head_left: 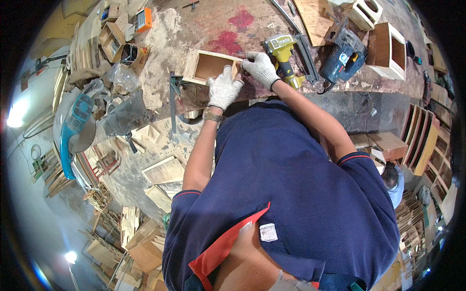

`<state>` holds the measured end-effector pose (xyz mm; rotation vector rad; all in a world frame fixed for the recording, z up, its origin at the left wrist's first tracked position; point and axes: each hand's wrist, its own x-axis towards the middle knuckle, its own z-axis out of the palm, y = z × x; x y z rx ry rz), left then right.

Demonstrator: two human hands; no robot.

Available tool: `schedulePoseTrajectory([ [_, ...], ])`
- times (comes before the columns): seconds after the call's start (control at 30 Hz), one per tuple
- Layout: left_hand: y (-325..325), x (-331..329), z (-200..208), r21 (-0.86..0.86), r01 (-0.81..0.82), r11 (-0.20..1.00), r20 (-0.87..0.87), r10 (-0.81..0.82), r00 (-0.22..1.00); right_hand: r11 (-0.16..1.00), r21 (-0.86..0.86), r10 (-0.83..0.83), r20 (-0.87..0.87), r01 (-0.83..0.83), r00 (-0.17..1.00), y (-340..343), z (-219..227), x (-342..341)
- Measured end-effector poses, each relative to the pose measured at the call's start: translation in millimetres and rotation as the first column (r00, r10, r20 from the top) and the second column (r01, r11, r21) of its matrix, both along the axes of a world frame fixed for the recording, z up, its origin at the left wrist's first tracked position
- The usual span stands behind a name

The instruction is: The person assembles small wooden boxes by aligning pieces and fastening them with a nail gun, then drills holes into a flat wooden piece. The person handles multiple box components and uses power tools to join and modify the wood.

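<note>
A small open wooden box (192,62) with pale plywood edges and a reddish-brown inside lies on the workbench in front of me. My left hand (224,90), in a white knit glove with bare fingertips, rests on the box's near edge with its fingers spread. At the box's right end is my right hand (261,70), gloved the same way. Its fingers are bent together there, and whatever lies between them is too small to make out. Just right of that hand lies a yellow-green nail gun (282,54).
A blue corded power saw (343,56) sits on the bench, with another open wooden box (395,72) beside it. Small wooden bins (110,41) and an orange box (143,20) stand at left. A teal circular saw (80,114) is below them. Another person (394,182) is at far right.
</note>
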<state>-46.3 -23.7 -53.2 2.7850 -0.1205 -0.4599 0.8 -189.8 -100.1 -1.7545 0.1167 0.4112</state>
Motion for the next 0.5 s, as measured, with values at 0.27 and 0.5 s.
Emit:
schedulePoseTrajectory([
  [0.27, -23.4, -13.0, -16.6, 0.184, -0.047, 0.982, 0.295, -0.010, 0.956, 0.992, 0.128, 0.015, -0.123, 0.001, 0.992, -5.7, 13.3, -0.7],
  [0.5, -23.6, -13.0, -14.6, 0.204, -0.032, 0.979, 0.290, -0.029, 0.957, 0.999, 0.038, 0.023, -0.105, -0.019, 0.994, -6.7, 19.2, 1.9],
])
